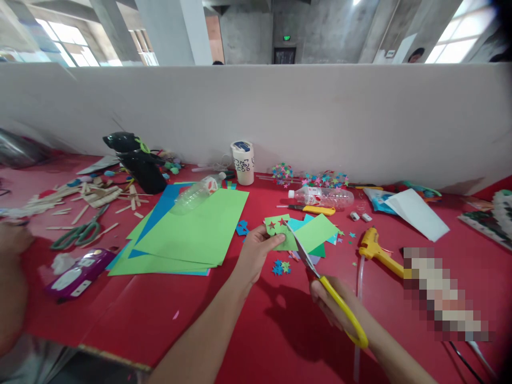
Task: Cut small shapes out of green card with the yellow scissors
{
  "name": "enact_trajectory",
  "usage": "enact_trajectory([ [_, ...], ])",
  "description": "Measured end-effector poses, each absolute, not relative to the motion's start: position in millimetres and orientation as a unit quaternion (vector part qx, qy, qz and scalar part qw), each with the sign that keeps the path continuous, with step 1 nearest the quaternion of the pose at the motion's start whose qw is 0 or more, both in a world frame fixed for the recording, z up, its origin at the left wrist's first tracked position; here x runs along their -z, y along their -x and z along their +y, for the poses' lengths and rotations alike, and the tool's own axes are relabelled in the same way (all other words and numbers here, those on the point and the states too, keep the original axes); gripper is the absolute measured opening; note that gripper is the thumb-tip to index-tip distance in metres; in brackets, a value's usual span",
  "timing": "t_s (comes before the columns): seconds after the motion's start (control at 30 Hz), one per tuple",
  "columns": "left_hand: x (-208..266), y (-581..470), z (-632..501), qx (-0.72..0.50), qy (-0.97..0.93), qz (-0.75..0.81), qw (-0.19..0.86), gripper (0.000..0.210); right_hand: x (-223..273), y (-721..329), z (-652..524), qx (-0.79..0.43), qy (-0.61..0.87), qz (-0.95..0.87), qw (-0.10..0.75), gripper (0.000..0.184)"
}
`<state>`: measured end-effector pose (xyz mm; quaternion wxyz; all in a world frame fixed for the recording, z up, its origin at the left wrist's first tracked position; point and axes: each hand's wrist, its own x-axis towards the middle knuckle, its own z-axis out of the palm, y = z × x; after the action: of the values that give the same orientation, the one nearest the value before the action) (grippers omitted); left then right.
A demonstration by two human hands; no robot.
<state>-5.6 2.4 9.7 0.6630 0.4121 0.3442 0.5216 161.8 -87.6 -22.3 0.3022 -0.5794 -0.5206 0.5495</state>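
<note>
My left hand (260, 248) pinches a small piece of light green paper (286, 244) that has star-shaped holes in it. A pair of yellow-handled scissors (343, 304) is in my right hand (332, 306), its blades pointing up and left to the paper's right edge. Beneath and behind them lie a larger green paper strip (317, 232) and pieces of blue and purple paper. Just below the held paper, blue and green paper stars (281, 267) form a small pile. Blue paper scraps (242, 228) lie left of my left hand.
Green sheets (196, 229) with a plastic bottle (200, 191) on top lie to the left. Another bottle (322, 197), a yellow utility knife (314, 209) and a yellow glue gun (380, 250) are to the right. A cup (243, 163) stands behind. Another person's arm (14, 282) shows at far left.
</note>
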Motion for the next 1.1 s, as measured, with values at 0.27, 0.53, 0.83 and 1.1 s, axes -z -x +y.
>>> enact_trajectory([
  [0.27, -10, 8, 3, -0.517, -0.412, 0.332, 0.673, 0.022, 18, -166, -83, -0.551, 0.566, -0.548, 0.275, 0.046],
  [0.53, -6, 10, 5, -0.526, -0.356, 0.337, 0.695, 0.022, 19, -161, -84, -0.516, 0.598, -0.544, 0.283, 0.046],
  [0.83, -10, 5, -1, -0.493, -0.313, 0.291, 0.758, 0.016, 30, -166, -80, -0.504, 0.594, -0.56, 0.282, 0.044],
  [1.1, -12, 12, 1, -0.495, -0.368, 0.302, 0.727, 0.014, 29, -165, -81, -0.505, 0.597, -0.562, 0.27, 0.042],
])
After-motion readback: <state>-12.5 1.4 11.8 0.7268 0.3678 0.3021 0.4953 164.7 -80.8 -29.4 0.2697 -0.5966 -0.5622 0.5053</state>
